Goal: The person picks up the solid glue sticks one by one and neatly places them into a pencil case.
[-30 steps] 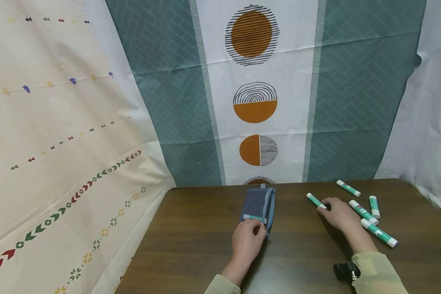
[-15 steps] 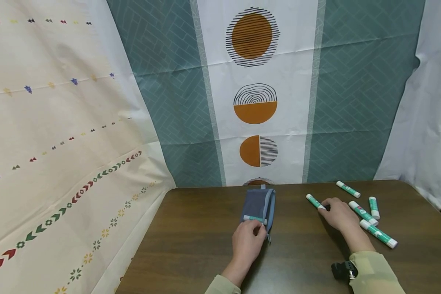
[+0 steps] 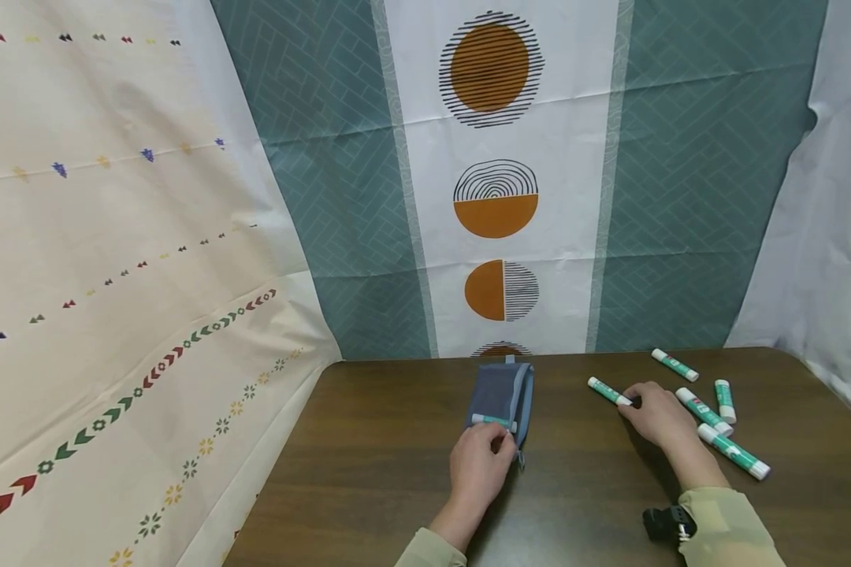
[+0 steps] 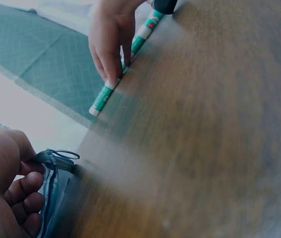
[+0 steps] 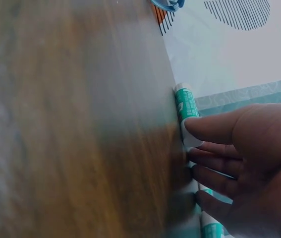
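Note:
A grey-blue zippered pouch (image 3: 495,390) lies on the table near its far edge, with its zip side parted. My left hand (image 3: 478,465) pinches the pouch's near corner; in the left wrist view the thumb and forefinger grip the fabric (image 4: 48,161) beside a zip ring. A green-and-white glue stick (image 3: 489,420) shows at the pouch just beyond those fingers. To the right, my right hand (image 3: 658,413) pinches the white end of another glue stick (image 3: 604,389) lying on the table. The right wrist view shows the thumb on that end of the glue stick (image 5: 187,105).
Several more glue sticks lie right of my right hand: one at the far edge (image 3: 675,365), a short one (image 3: 726,402), and two larger ones (image 3: 733,451) close to the forearm. Patterned cloths (image 3: 354,236) hang behind the brown table (image 3: 369,457) and along its left.
The glue stick at my right hand has turned slightly, its far end swinging a little left. My left hand and the pouch stay in place.

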### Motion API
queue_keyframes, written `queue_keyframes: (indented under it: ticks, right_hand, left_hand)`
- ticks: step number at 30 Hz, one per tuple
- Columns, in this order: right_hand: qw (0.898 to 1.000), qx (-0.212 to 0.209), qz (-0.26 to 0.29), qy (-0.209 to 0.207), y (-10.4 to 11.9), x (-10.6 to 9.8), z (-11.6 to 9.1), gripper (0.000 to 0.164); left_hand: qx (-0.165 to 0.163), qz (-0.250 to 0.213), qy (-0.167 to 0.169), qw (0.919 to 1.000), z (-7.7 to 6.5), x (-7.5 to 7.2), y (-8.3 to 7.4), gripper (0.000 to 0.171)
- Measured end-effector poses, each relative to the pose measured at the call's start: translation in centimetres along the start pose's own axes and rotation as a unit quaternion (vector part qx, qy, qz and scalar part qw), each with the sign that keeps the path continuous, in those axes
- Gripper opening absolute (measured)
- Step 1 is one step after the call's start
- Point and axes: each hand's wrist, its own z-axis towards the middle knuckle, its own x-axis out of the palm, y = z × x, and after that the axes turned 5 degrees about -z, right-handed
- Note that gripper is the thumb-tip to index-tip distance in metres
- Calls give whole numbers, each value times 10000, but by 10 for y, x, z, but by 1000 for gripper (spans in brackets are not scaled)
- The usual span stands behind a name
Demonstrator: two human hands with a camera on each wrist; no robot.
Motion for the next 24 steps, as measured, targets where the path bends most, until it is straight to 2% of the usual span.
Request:
queue_keyframes:
  ticks: [24]
  right_hand:
    - [9996, -91, -71, -248, 2, 5, -2, 33]
  left_hand:
    - [0, -48, -5, 10000, 0, -1, -1, 17]
